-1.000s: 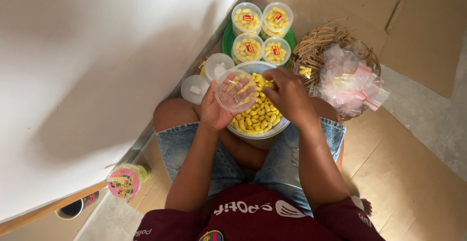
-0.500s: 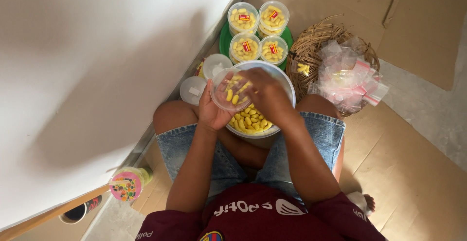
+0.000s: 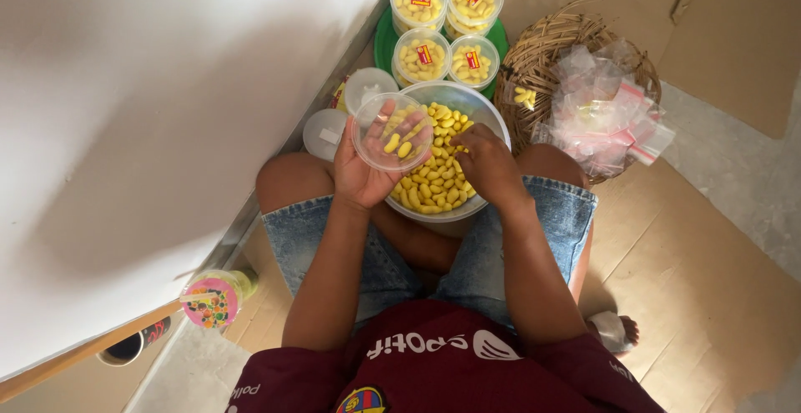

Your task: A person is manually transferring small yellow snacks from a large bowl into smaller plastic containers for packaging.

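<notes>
My left hand (image 3: 360, 173) cups a small clear plastic tub (image 3: 392, 131) with a few yellow candies in it, held over the left side of a large clear bowl (image 3: 491, 117). The bowl rests on my lap and is full of yellow oblong candies (image 3: 434, 181). My right hand (image 3: 491, 165) reaches down into the candies at the bowl's right side, fingers curled among them; whether it holds any is hidden.
Several filled, lidded tubs (image 3: 446, 27) stand on a green tray (image 3: 385, 44) beyond the bowl. Two white lids (image 3: 327, 132) lie by the wall at left. A wicker basket (image 3: 542, 54) with small clear bags (image 3: 605, 113) sits at right. Cardboard (image 3: 684, 271) covers the floor.
My right hand went from the bowl to over the small tub, left candies in it, and has dropped back into the bowl. The tub stayed in my left hand.
</notes>
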